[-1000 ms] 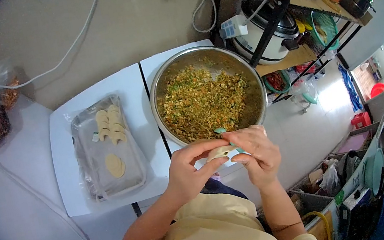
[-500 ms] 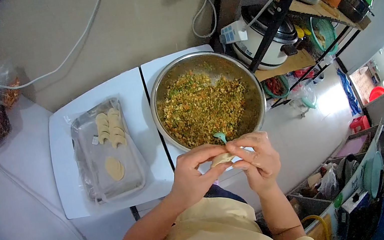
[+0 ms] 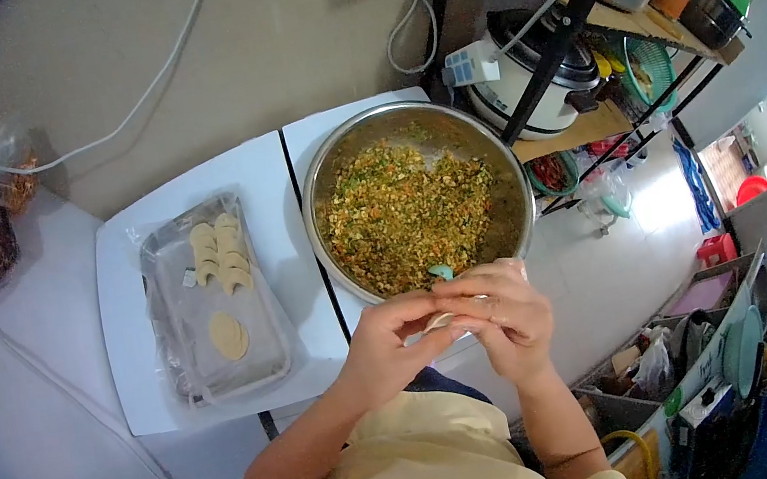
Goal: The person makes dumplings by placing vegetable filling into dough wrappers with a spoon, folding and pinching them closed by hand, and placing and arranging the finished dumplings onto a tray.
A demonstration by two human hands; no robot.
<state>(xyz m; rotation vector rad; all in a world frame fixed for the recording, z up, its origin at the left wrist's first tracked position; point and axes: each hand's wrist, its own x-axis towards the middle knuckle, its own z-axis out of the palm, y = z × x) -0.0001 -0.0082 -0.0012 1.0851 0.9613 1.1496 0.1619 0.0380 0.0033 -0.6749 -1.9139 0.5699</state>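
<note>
Between both hands, at the near rim of the bowl (image 3: 507, 203): a small piece of dough (image 3: 438, 323), mostly hidden by fingers. Left hand (image 3: 384, 349) clamped on one end, thumb beneath, fingers above; right hand (image 3: 517, 324) clamped on the other, fingertips nearly meeting the left ones. Teal spoon (image 3: 441, 272) just beyond the fingertips, apparently tucked in the right hand; exact hold not visible.

For good handling, judging by soft dough: support from below with the left, pinch with the right in short, even presses along the rim. Avoid stretching the middle; thin dough likely to tear. Watch for filling (image 3: 398, 206) caught at the seam. Angle the spoon away from the dough.

Directly beyond the grip, the raised bowl rim, very near the knuckles; lift before any forward move. Below the grip, the near edge of the desk (image 3: 132, 312), with the body close behind. Left of the grip, past the bowl's side, freer room over the low tray (image 3: 189, 318); flat rounds (image 3: 228, 334) nearer, folded pieces (image 3: 231, 255) farther off. Beyond and right, rack (image 3: 555, 53) well apart, but limiting any wide swing.
</note>
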